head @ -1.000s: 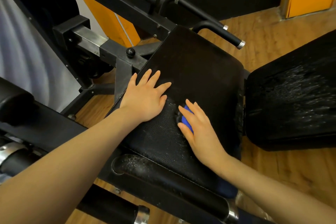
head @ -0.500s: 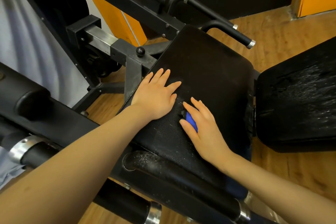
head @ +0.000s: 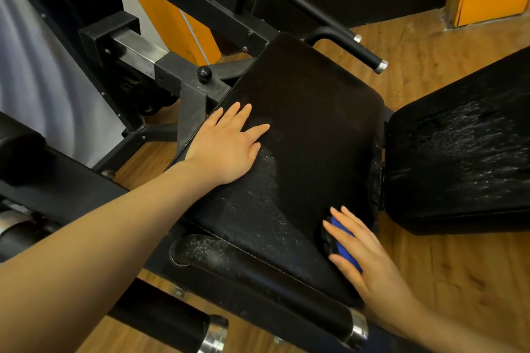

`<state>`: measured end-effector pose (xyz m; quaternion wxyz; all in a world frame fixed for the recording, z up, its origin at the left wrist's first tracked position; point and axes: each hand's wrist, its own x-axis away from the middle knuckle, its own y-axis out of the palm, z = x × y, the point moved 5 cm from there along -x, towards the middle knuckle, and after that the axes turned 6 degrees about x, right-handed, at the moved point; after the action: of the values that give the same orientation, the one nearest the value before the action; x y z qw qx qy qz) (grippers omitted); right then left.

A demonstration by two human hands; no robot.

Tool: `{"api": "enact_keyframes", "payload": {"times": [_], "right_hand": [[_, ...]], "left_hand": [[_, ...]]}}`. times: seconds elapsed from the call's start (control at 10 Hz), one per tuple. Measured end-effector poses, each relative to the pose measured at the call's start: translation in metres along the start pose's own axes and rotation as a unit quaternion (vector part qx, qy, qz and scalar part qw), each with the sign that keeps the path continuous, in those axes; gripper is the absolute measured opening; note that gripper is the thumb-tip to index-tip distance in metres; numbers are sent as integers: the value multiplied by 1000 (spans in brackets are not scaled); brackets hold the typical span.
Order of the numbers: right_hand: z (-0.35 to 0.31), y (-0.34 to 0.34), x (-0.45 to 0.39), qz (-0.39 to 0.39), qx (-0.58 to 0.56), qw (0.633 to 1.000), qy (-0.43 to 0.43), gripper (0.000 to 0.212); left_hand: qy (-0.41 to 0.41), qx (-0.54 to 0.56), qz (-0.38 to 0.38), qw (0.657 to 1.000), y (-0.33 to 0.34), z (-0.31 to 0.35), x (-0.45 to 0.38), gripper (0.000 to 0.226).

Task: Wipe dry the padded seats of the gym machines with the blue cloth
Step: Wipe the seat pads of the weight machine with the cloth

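A black padded seat [head: 309, 129] fills the middle of the view; its near left part is beaded with water drops, its far part looks matte. My left hand [head: 226, 146] lies flat on the seat's left side, fingers straight. My right hand [head: 364, 255] presses the blue cloth [head: 342, 241] flat on the seat's near right corner; only a strip of cloth shows between the fingers. A second black pad [head: 464, 157] at the right is covered in water streaks.
Black steel frame bars and a pop-pin knob [head: 204, 74] run along the seat's left. A wet roller pad [head: 258, 275] with a chrome end cap lies below the seat. Two handle bars [head: 347, 46] stick out behind. Wooden floor [head: 464, 281] surrounds the machine.
My right hand has slid the blue cloth from the seat's middle toward its near right corner. My left hand stayed flat in the same place on the seat.
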<state>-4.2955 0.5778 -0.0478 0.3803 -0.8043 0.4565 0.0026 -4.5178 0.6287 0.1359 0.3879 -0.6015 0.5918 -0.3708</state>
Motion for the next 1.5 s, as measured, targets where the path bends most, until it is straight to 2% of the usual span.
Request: {"api": "enact_keyframes", "payload": {"times": [0.3,0.5,0.8,1.1,1.2,1.3,1.4,1.5], "right_hand": [[-5,4,-21,17,-15,999,-33,51],[-41,9,-65,40,-23,997,-56,53],[-17,11,-46,52,-4,995,-80,51],[37,0,8,67,-19,998,-4,49],[37,0,10,77,-30,997,2,46],[21,-1,-3,89,-47,994,-27,42],[-12,1,-29,89,-33,990,-105,46],[-46,2,-59,90,-34,985,-144,48]], "left_hand": [[-1,0,2,1000,-1,0,0,50],[-6,8,-2,1000,-3,1,0,50],[-7,-1,-4,1000,-1,1,0,51],[-6,5,-3,1000,-1,0,0,50],[-4,1,4,1000,-1,-1,1,50],[-3,2,1,1000,-1,0,1,50],[-1,1,0,1000,-1,0,0,50],[-2,1,1,1000,-2,-1,-1,50]]}}
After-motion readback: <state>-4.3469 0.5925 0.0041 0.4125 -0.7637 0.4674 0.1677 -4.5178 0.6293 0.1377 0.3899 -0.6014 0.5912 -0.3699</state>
